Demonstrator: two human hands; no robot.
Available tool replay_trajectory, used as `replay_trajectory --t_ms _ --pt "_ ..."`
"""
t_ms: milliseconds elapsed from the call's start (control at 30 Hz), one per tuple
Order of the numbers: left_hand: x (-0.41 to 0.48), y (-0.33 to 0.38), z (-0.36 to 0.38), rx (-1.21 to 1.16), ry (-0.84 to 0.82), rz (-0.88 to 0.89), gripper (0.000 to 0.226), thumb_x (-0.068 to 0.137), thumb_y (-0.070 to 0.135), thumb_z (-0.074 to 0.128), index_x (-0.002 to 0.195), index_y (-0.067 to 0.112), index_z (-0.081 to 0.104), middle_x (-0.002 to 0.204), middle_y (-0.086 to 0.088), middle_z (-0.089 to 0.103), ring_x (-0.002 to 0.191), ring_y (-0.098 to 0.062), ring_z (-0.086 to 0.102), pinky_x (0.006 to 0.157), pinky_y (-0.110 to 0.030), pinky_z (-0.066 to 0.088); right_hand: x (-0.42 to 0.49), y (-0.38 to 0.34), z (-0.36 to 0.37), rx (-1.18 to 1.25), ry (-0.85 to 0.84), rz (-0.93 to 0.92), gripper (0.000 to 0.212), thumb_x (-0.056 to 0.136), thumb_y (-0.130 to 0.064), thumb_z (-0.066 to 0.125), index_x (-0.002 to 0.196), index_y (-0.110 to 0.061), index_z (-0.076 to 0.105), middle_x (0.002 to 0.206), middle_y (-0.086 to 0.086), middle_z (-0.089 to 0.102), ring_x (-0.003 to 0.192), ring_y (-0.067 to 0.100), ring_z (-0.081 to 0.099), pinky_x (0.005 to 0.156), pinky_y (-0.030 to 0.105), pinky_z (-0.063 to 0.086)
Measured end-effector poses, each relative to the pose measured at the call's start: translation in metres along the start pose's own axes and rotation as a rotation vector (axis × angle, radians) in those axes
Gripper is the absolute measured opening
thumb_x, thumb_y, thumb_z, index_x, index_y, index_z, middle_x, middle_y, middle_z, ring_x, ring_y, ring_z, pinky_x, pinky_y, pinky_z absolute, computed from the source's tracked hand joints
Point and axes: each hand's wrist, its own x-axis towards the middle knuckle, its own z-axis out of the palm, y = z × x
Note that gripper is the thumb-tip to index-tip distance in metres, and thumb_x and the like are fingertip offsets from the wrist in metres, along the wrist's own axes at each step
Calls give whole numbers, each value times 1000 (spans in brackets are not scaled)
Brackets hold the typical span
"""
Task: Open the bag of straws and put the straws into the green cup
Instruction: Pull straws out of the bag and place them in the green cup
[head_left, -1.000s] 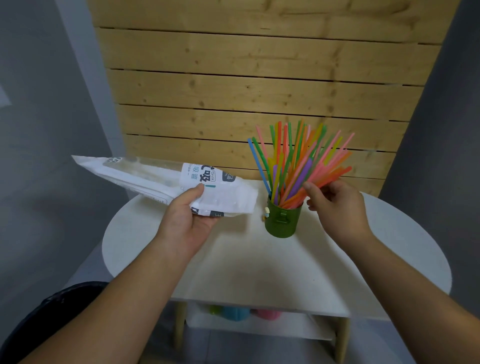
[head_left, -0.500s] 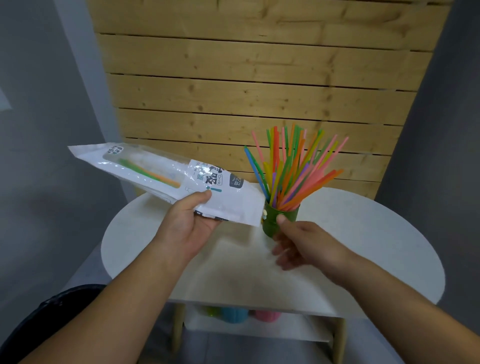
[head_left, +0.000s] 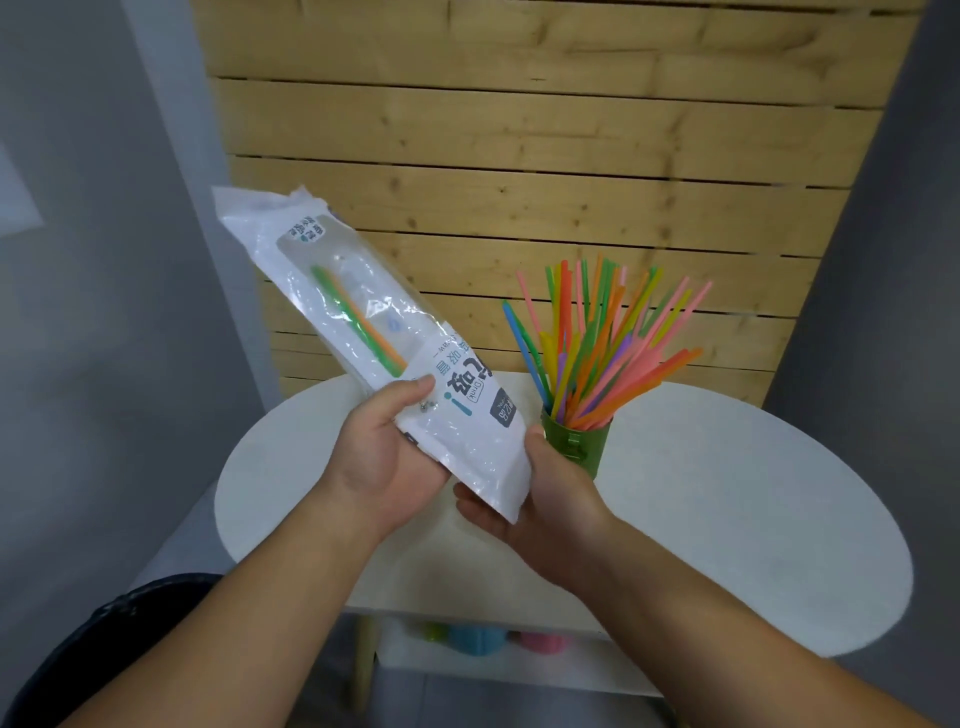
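Straw bag (head_left: 374, 353) is held tilted above the counter (head_left: 727, 493), its low end over the front-middle and its far end raised up and to the left. Through its clear window two straws in the bag (head_left: 358, 322) show, one green and one orange, lying lengthwise in the upper half. I cannot make out which end is the opened mouth.

The left grip (head_left: 384, 457) is clamped on the bag's lower part, thumb across the printed face and fingers behind. The right grip (head_left: 540, 499) lies palm-up beneath the bottom corner, fingers fairly straight and thumb raised beside the edge, cradling rather than clamping.

Just right of that hand stands the green cup (head_left: 576, 447), near the counter's middle, already packed with a fan of coloured straws (head_left: 597, 343).

The job looks nearly done, with those last two to fetch. It should go best if the left hand holds steady while the bag is tipped so both slide to the mouth. Pinch both ends together and feed them down the middle of the fan; the cup looks top-heavy, so avoid nudging it sideways.
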Motion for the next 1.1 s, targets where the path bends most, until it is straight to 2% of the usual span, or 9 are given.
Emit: replay_trajectory --t_ms 133,267,367,467,567,700,767,933,1100 --pt "0 0 1 -45 -5 -6 57 82 28 65 135 9 60 135 -19 57 127 -37 55 116 -57 34 1 2 0 -39 36 69 49 95 -54 50 121 -16 66 91 7 72 58 19 59 49 25 53" --pt "1 5 1 20 62 28 47 84 26 66 129 11 64 124 -15 67 120 -34 63 108 -52 45 4 -5 -10 -179 90 -8 36 93 -49 60 105 -16 67 68 0 62 44 13 43 43 21 37" --pt "2 5 2 91 112 62 34 89 15 67 122 10 67 111 -10 75 107 -28 71 93 -44 56 4 -16 -17 -186 57 -92 25 91 -34 67 100 -11 68 72 2 62 51 13 50 45 23 48" --pt "4 3 0 142 174 73 25 96 10 58 118 12 69 109 -9 77 97 -24 75 79 -40 63 2 -25 -26 -144 14 -162 20 91 -23 69 102 -8 70 88 6 73 79 19 64 76 33 59" --pt "7 1 -1 165 209 46 29 98 9 58 126 10 66 117 -11 75 100 -25 75 78 -43 63 1 -34 -35 -102 4 -184 23 89 -17 71 106 -1 69 91 9 73 75 16 65 66 27 61" --pt "7 -1 -2 161 240 14 29 98 11 60 126 11 66 120 -11 75 100 -24 75 80 -45 63 -5 -44 -41 29 -4 -196 3 89 1 65 90 2 67 81 13 70 67 15 66 59 21 58" --pt "8 -2 -2 128 259 16 27 98 10 60 124 12 66 117 -9 76 97 -23 76 77 -44 64 -7 -47 -41 105 -8 -219 5 89 4 62 87 2 66 77 12 69 68 16 65 59 20 58" --pt "10 -1 -3 44 291 48 23 99 7 58 119 11 67 110 -8 78 93 -22 77 79 -45 63 -7 -46 -40 282 -7 -260 5 91 -1 63 88 -4 65 69 4 69 67 12 64 61 20 58" --pt "11 -3 -2 22 304 45 18 99 4 56 111 9 68 101 -8 80 86 -21 78 75 -43 64 -3 -30 -33 238 -46 -275 12 90 -9 66 102 -8 66 81 3 69 68 9 63 63 21 58"
